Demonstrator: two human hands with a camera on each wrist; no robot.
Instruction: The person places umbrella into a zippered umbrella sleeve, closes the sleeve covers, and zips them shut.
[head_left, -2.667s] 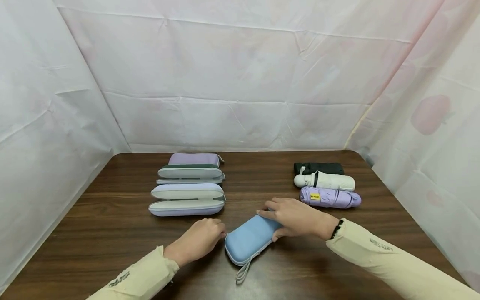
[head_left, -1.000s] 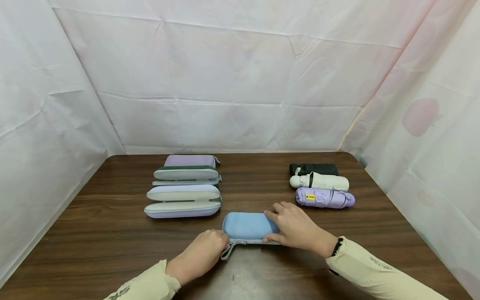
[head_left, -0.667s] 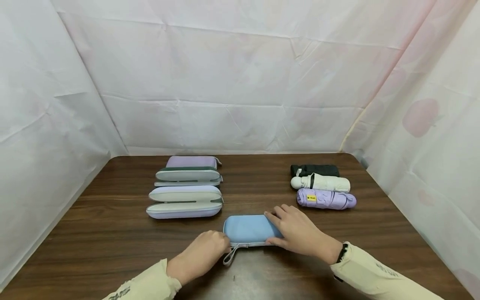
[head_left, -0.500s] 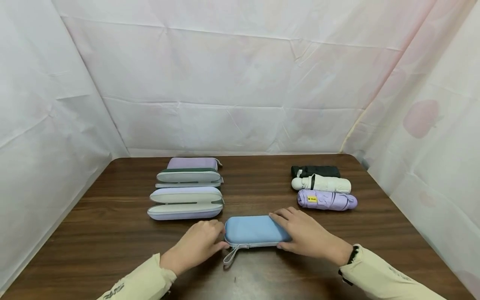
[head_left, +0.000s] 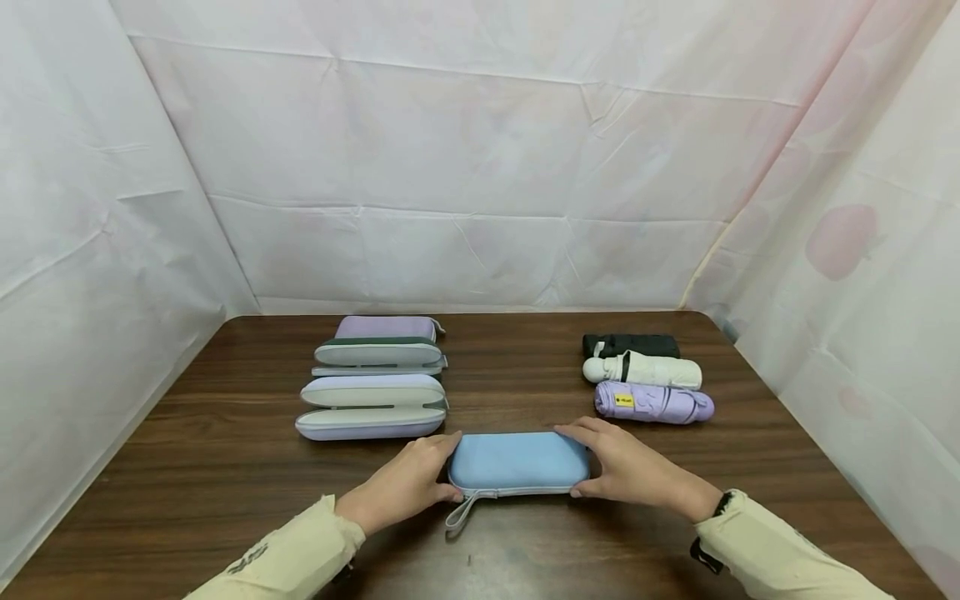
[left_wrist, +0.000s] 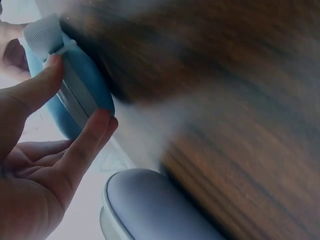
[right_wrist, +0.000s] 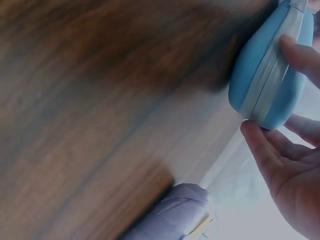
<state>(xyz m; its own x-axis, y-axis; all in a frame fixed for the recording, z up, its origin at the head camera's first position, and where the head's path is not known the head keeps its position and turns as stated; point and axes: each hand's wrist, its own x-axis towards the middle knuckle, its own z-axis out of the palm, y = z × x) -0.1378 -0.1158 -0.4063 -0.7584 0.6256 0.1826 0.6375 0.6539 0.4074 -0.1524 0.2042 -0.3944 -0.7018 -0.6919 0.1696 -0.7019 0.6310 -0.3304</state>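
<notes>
A light-blue zip-up glasses case lies flat at the front middle of the table, long side toward me. Its grey loop strap hangs from the front left corner. My left hand grips the left end; in the left wrist view its thumb presses on the zip edge by the strap, fingers at the far side. At the right end, my right hand holds the case between thumb and fingers. The zip band runs closed around that end in the right wrist view.
Back left, a lilac case lies behind a gaping dark-green case and a gaping pale-lilac case. On the right are folded umbrellas: black, white and purple. Pale sheets surround the wooden table.
The blue case has turned from slanted to straight across. My left hand, fingers formerly bunched at the left end near the strap, now spans that end. My right hand has slid to the right end.
</notes>
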